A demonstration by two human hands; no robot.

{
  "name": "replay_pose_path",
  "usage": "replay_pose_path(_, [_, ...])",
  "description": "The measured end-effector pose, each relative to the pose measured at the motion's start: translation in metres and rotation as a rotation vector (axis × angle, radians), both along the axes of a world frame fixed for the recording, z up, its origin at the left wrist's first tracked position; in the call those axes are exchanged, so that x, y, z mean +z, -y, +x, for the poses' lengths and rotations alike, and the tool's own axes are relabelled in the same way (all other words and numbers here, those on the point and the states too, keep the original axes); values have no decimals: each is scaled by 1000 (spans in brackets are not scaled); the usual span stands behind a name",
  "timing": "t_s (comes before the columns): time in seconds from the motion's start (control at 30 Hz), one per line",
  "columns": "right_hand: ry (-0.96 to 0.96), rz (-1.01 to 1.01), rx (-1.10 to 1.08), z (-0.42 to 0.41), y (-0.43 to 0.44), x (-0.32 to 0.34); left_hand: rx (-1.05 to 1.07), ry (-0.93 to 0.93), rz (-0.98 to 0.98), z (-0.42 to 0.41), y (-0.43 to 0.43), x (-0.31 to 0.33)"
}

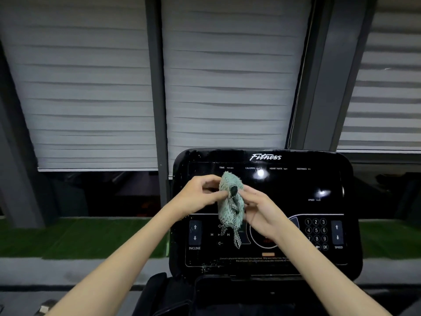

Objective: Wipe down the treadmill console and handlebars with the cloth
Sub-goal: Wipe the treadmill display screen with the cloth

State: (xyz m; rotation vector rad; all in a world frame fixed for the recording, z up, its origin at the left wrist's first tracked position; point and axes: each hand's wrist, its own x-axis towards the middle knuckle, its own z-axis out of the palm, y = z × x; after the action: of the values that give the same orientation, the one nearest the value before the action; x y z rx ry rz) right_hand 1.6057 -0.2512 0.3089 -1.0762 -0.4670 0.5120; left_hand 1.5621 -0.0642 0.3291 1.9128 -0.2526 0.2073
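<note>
Head view, centre-right of frame: black console (287,190), glossy, logo (265,157) at its top edge, readout labels in a row below it. Cloth (230,201), pale green and bunched, is held in front of the console's centre-left, with a checked tail hanging down over the media icons. Cannot tell whether the cloth touches the screen. Left hand (200,195) comes in from the lower left, thumb and fingers curled and pinching the cloth's left side. Right hand (262,213) comes in from the lower right, fingertips closed on the cloth's right side. Obstructions: cloth and both hands hide the middle of the display; the right hand and wrist cover most of the ringed dial (257,240) and the left edge of the keypad (316,233). Incline arrows (195,233) at lower left of the panel and speed arrows (337,232) at lower right are both in plain sight. Pale specks on the panel near its upper-left and lower-left corners. Surroundings: grey blinds (91,87) fill the upper frame, split by a dark post (157,87); a green turf strip (79,236) runs across left and right behind the console; a grey ledge (68,270) lies below it.
</note>
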Motion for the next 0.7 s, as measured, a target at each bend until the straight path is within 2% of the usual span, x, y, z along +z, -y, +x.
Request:
replay_pose_path(0.1, [36, -56, -20, -3, 0, 4, 45, -16, -48, -4, 2, -6])
replay_pose_path(0.17, [102, -173, -126, -1, -1, 8, 97, -43, -54, -4, 1, -9])
replay_pose_path(0.23, [259, -335, -313, 6, 2, 8, 194, -4, -45, -5, -2, -9])
replay_pose_path(0.27, [400, -426, -435, 12, 6, 9, 272, 40, -8, -4, -6, -6])
replay_pose_path(0.37, [905, -707, -760, 35, 18, 12, 499, 209, 169, 1, -16, 11])
replay_pose_path(0.47, [1219, -888, -844, 68, 22, 18, 639, 477, 459, 17, -25, 34])
replay_pose_path(0.57, [1343, -994, -848, 94, 19, 27, 719, 684, 768, 41, -27, 55])
replay_pose_path(0.7, [1419, -1073, -874, 112, 16, 28, 610, 711, 1005, 76, -30, 51])
